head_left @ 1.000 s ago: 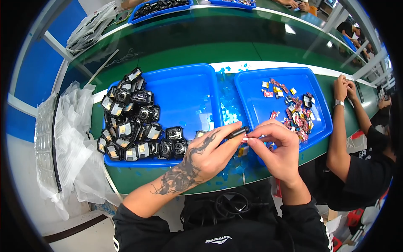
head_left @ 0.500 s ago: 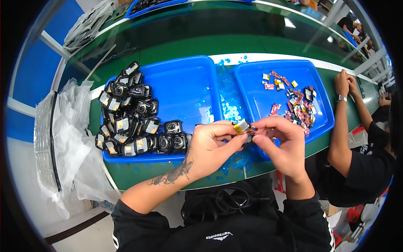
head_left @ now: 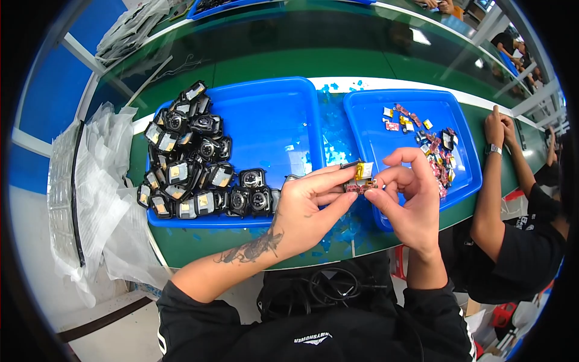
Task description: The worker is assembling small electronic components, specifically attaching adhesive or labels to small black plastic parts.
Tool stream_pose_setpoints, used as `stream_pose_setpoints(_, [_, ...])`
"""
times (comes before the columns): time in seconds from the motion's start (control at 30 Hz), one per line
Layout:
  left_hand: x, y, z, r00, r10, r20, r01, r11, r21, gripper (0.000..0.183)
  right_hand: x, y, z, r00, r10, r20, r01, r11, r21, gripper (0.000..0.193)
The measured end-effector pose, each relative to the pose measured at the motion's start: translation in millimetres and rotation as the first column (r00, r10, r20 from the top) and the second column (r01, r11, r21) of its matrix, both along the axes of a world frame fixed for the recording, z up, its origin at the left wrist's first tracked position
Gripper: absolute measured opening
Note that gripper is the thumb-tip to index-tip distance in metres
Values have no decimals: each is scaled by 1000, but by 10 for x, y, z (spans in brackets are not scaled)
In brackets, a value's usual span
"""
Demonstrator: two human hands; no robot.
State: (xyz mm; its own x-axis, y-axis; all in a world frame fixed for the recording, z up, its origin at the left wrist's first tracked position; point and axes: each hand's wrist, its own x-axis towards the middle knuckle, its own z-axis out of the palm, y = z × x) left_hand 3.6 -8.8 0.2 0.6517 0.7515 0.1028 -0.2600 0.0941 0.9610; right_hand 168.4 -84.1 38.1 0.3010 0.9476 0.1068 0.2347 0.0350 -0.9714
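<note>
In front of me, between the two trays, my left hand (head_left: 310, 202) grips a small electronic assembly, its thumb at the near edge. From it rises a silver battery (head_left: 363, 173) with yellow tape; below that lies a narrow red circuit board (head_left: 360, 188). A dark edge shows by the left fingertips, but the fingers hide most of that part. My right hand (head_left: 413, 196) pinches the right end of the circuit board between thumb and finger, its other fingers curled above.
A large blue tray (head_left: 310, 114) on the left holds several black watch-like housings (head_left: 208, 148). The smaller blue tray (head_left: 350, 123) on the right holds red boards and batteries (head_left: 443, 163). Blue film scraps (head_left: 335, 136) litter the green table. At the right, another person's arms (head_left: 490, 175) rest near the tray.
The battery has tipped more upright, and the red board now shows more fully below it. Both hands stay close together, with the right fingers lifted and curled more.
</note>
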Motion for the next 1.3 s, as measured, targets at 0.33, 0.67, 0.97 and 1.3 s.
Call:
stream_pose_setpoints(0.33, [9, -29, 112, 999, -17, -32, 14, 996, -91, 48, -11, 41, 33, 969, 9, 247, -8, 1000, -3, 52])
stream_pose_setpoints(0.67, [-17, -7, 187, 992, 71, 105, -63, 995, -79, 74, -33, 206, 110, 989, 130, 68, -127, 991, -42, 46])
stream_pose_setpoints(0.97, [-19, -2, 34, 940, 338, 40, -230, 545, 806, 61, 1179, 2270, -239, 990, -76, 122, 105, 962, -252, 50])
stream_pose_setpoints(1.3, [21, -12, 8, 976, 198, 96, -118, 106, 987, 32, 1709, 2357, -470, 913, -101, 396, 151, 984, -97, 57])
